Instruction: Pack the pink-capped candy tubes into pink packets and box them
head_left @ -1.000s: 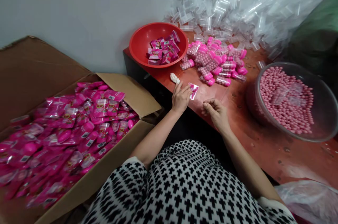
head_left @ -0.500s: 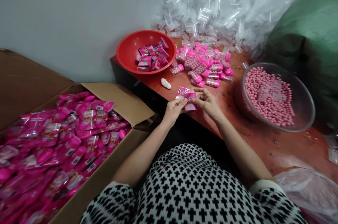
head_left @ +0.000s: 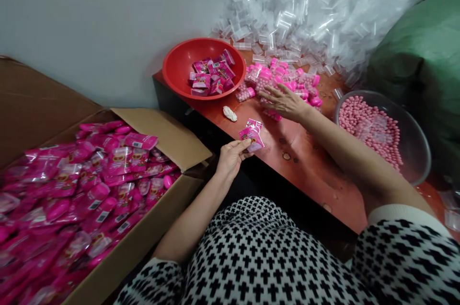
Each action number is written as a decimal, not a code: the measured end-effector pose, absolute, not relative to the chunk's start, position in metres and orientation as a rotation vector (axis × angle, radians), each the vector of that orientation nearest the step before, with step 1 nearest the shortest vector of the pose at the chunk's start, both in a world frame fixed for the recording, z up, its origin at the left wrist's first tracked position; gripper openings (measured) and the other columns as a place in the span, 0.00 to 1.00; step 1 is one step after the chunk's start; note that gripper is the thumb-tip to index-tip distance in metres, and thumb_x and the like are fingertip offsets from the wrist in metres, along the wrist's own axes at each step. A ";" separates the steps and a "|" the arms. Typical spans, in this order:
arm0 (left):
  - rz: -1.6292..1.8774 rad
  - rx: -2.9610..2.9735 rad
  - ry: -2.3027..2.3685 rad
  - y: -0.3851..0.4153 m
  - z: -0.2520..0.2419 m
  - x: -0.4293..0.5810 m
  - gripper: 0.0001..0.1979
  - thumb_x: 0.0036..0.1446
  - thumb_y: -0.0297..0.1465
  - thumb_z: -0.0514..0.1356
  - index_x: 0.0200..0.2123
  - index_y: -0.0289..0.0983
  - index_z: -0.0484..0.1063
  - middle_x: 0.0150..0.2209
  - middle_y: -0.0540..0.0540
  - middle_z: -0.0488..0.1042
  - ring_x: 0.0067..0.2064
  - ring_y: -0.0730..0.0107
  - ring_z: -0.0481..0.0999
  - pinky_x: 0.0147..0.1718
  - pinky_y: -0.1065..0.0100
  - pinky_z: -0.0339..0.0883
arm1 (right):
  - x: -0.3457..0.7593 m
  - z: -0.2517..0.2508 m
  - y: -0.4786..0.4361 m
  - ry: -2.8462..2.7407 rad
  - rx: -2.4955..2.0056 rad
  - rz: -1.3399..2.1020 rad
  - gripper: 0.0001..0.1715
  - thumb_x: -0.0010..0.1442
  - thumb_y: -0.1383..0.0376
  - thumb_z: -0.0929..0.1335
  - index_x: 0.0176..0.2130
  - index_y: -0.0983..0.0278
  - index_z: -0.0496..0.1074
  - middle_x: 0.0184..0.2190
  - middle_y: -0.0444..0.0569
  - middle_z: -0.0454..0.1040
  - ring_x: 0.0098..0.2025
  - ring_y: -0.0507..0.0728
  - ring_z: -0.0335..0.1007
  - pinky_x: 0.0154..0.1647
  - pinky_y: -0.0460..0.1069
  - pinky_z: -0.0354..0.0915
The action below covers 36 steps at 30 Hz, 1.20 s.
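Observation:
Between thumb and fingers, my left hand (head_left: 232,157) pinches a small pink printed plastic bag (head_left: 252,138) near the table's front edge. Part of a second packet or the bag's other end shows just behind it. My right hand (head_left: 285,102) is stretched out with fingers spread, over the near side of a heap of clear bottles with pink caps (head_left: 276,75), filled with pink beads. Its fingertips are at the bottles; whether they touch one I cannot make out.
A red bowl (head_left: 168,79) holds several pink packets. Left, a cardboard box (head_left: 158,134) is full of pink packs. Clear empty tubes (head_left: 287,22) pile up behind. At right stand a clear basin (head_left: 422,151) of pink beads and a green sack (head_left: 417,51). A white lump (head_left: 230,113) lies on the red table (head_left: 305,166).
My right hand has let go of the pink bag and moved forward to the heap of bottles, opening its fingers. The left hand keeps the bag at nearly the same place.

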State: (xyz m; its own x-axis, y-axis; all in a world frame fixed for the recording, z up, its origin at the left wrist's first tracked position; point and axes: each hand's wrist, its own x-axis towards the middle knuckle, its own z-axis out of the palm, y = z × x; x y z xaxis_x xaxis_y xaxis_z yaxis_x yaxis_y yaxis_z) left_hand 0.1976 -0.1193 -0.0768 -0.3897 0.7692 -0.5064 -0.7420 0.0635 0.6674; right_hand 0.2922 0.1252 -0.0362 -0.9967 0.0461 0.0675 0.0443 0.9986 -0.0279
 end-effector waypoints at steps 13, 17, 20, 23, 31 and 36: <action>1.728 -0.203 1.025 -0.113 -0.079 0.196 0.14 0.35 0.31 0.73 0.24 0.31 0.72 0.21 0.50 0.73 0.22 0.77 0.72 0.22 0.75 0.69 | 0.315 -0.054 0.106 -2.965 -0.334 -0.207 0.19 0.65 0.68 0.57 0.52 0.71 0.65 0.49 0.59 0.73 0.60 0.64 0.58 0.61 0.63 0.48; 1.736 -0.258 0.975 -0.112 -0.076 0.197 0.12 0.41 0.31 0.71 0.27 0.32 0.73 0.25 0.48 0.75 0.25 0.74 0.75 0.26 0.73 0.71 | 0.329 -0.038 0.054 -2.500 -0.845 0.229 0.19 0.66 0.59 0.57 0.47 0.67 0.67 0.37 0.55 0.75 0.43 0.61 0.71 0.48 0.59 0.63; 1.756 -0.317 0.952 -0.107 -0.073 0.201 0.11 0.43 0.30 0.70 0.28 0.32 0.72 0.27 0.48 0.75 0.27 0.74 0.76 0.29 0.72 0.72 | 0.349 -0.035 -0.009 -2.195 -0.985 0.934 0.19 0.65 0.52 0.57 0.42 0.62 0.67 0.26 0.45 0.73 0.26 0.54 0.69 0.30 0.50 0.67; 1.769 -0.299 0.923 -0.101 -0.070 0.211 0.11 0.44 0.30 0.69 0.29 0.32 0.72 0.27 0.48 0.76 0.29 0.72 0.76 0.31 0.70 0.72 | 0.359 -0.042 -0.060 -1.856 -1.019 1.490 0.19 0.62 0.50 0.61 0.43 0.60 0.66 0.25 0.42 0.72 0.21 0.50 0.67 0.20 0.45 0.66; 1.747 -0.046 0.924 -0.098 -0.062 0.237 0.16 0.37 0.33 0.72 0.26 0.32 0.70 0.24 0.50 0.74 0.24 0.77 0.73 0.27 0.73 0.67 | 0.359 -0.066 -0.081 -1.737 -1.085 1.475 0.19 0.61 0.52 0.63 0.45 0.62 0.67 0.30 0.44 0.75 0.22 0.48 0.69 0.20 0.43 0.69; 1.710 0.144 0.997 -0.097 -0.056 0.240 0.19 0.34 0.34 0.73 0.27 0.32 0.70 0.24 0.51 0.73 0.23 0.77 0.72 0.25 0.72 0.67 | 0.364 -0.074 -0.081 -1.603 -1.031 1.495 0.17 0.60 0.53 0.64 0.43 0.61 0.67 0.28 0.43 0.74 0.24 0.49 0.70 0.22 0.45 0.72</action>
